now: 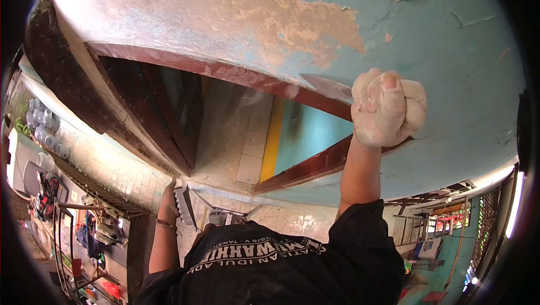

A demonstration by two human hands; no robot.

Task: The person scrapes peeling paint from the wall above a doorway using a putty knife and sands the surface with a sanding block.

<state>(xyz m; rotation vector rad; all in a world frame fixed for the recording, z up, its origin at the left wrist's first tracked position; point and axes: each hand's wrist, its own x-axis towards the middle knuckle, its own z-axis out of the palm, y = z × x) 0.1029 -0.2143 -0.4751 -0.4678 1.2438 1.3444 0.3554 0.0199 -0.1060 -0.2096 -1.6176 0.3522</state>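
My right hand, coated in pale dust, is raised in a fist around a scraper. The flat metal blade of the scraper points left, beside the wall just above a brown wooden door frame. The handle is hidden in the fist. Teal paint covers the wall on the right; to the left is a large bare, brownish plaster patch. Lower left, my left hand is down beside a grey metal piece with a ridged edge, perhaps a ladder step. Its grip is hard to make out.
The open doorway shows a tiled floor and a teal wall with a yellow band. A dark wooden beam runs along the left. Clear plastic bottles and a cluttered rack stand lower left. Broken-tile paving lies below.
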